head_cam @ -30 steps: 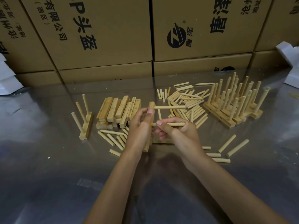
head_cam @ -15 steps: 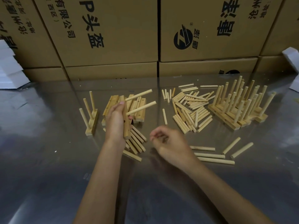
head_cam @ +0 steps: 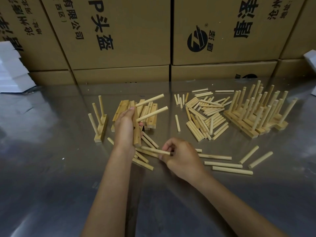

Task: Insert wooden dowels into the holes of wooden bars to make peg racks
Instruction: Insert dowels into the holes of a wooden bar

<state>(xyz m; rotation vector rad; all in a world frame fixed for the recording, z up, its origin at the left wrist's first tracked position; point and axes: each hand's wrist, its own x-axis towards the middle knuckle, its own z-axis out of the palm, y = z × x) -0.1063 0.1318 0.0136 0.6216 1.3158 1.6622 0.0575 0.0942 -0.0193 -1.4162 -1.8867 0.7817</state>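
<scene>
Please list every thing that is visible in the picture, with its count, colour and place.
bar with pegs: one, light wood, two pegs in, held upright at centre
dowel: one, light wood, pinched near table
finished racks: many, light wood, right
lone rack: one, three pegs, left
bare bars: a stack, behind the held bar
loose dowels: many, centre and front
table: one, shiny grey
boxes: several, brown, behind
left hand: grips bar
right hand: pinches dowel

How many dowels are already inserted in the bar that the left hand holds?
2: upper dowel and lower dowel, both sticking out rightward from the bar in the left hand.
</scene>
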